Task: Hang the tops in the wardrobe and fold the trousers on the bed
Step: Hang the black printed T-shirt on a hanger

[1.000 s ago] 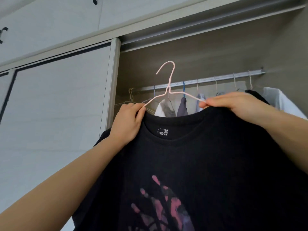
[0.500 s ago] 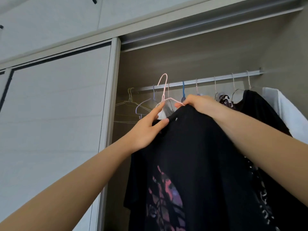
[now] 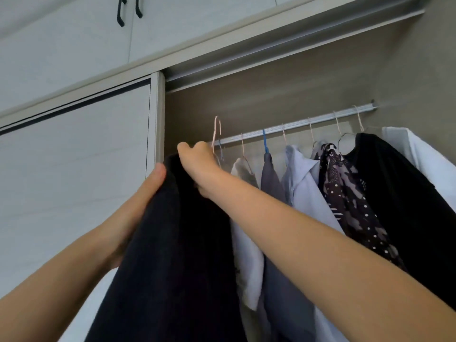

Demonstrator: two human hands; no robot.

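A black T-shirt [image 3: 177, 255] hangs edge-on from a pink wire hanger [image 3: 216, 133], raised at the left end of the wardrobe rail [image 3: 296, 124]. The hanger's hook stands just above and in front of the rail; I cannot tell whether it touches. My right hand [image 3: 197, 161] grips the shirt's top at the hanger neck, fingers curled. My left hand [image 3: 138, 206] lies against the shirt's left side with the thumb up along the cloth; its fingers are hidden behind the fabric.
Several tops hang along the rail to the right: a white one [image 3: 244, 218], a grey one [image 3: 271, 183], a pale blue shirt [image 3: 303, 193], a patterned dark one [image 3: 345, 193], a black one [image 3: 399, 188]. A sliding door [image 3: 74, 181] closes the left half. Upper cabinets [image 3: 74, 45] above.
The shirt turned from facing me to edge-on and moved left and up toward the rail's left end. My right hand went with the hanger neck; my left hand slid down the shirt's side.
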